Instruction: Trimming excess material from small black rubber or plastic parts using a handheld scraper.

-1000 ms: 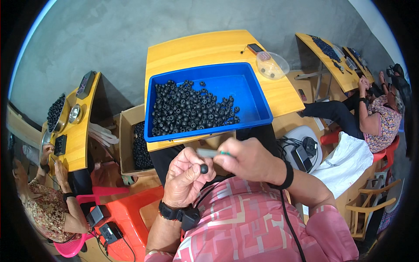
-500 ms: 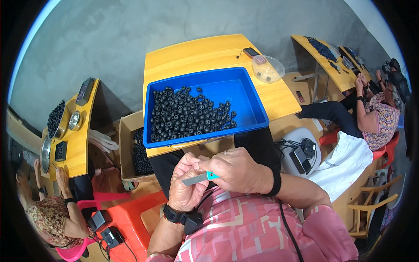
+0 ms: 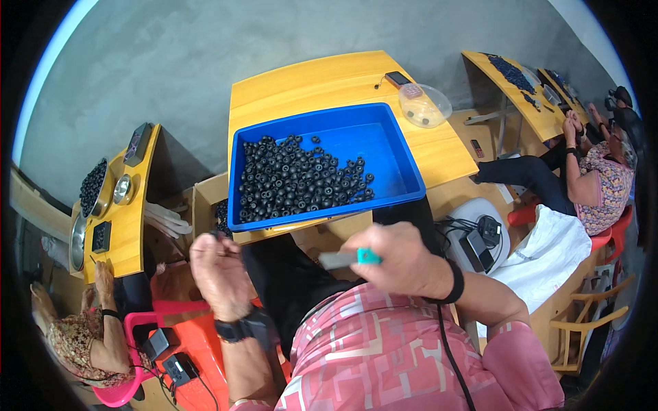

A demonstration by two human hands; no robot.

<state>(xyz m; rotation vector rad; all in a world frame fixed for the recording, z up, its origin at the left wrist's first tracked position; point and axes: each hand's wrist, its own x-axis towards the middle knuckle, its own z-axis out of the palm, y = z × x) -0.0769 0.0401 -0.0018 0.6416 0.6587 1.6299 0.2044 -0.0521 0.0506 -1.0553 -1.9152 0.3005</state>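
Observation:
My right hand (image 3: 396, 259), blurred by motion, is closed around a knife with a teal handle (image 3: 369, 256). Its flat grey blade (image 3: 336, 260) points left, above my lap. Farther left, my left hand (image 3: 221, 274) is raised beside the near edge of a cardboard box (image 3: 204, 205), fingers curled. A small black piece (image 3: 221, 234) shows at its fingertips, too blurred for detail. Beyond both hands a blue tray (image 3: 384, 154) sits on the yellow table (image 3: 301, 85). Many round black pieces with holes (image 3: 295, 175) fill its left and middle part.
On the table's right stand a clear plastic tub (image 3: 426, 113) and a small black device (image 3: 397, 79). A white stool with cables (image 3: 480, 226) and a white sack (image 3: 541, 260) lie right. A red stool (image 3: 195, 342) is left. Other people work at side tables (image 3: 127, 253).
My hands have parted. The left moved left to beside the cardboard box; the right, still holding the knife, shifted slightly right and the blade came away from the left fingers.

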